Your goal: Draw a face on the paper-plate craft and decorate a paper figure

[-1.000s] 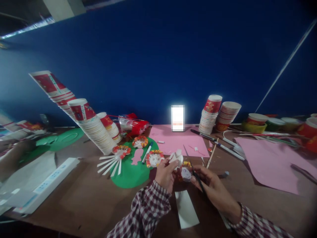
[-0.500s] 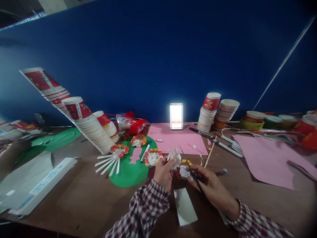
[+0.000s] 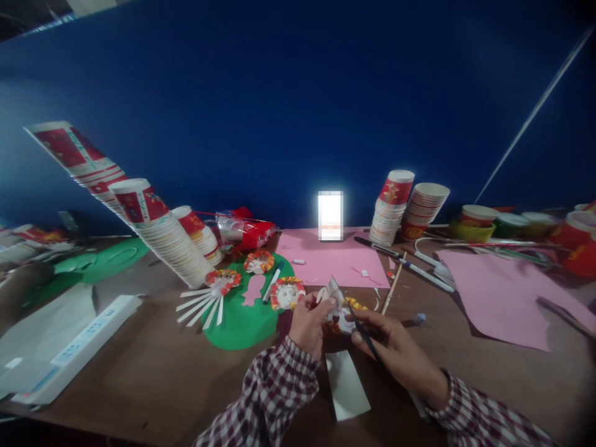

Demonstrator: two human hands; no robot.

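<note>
Pinches a curled paper piece (image 3: 333,299) in the left hand's grip (image 3: 307,324), clamps a dark slender tool (image 3: 366,337) in the right hand's (image 3: 404,355), just beyond the white strip (image 3: 348,386).

On my feed the wall (image 3: 261,112) is deep blue and the desk (image 3: 158,347) brown. I see maroon-and-white checks on the sleeves (image 3: 279,379), white on the cutout (image 3: 331,298), black on the tool handle (image 3: 370,344). The round sheet (image 3: 237,332) is green, the fish shape (image 3: 254,290) pink, the power strip (image 3: 88,347) white, and the leaning cups (image 3: 139,202) show red patterning over white.
</note>
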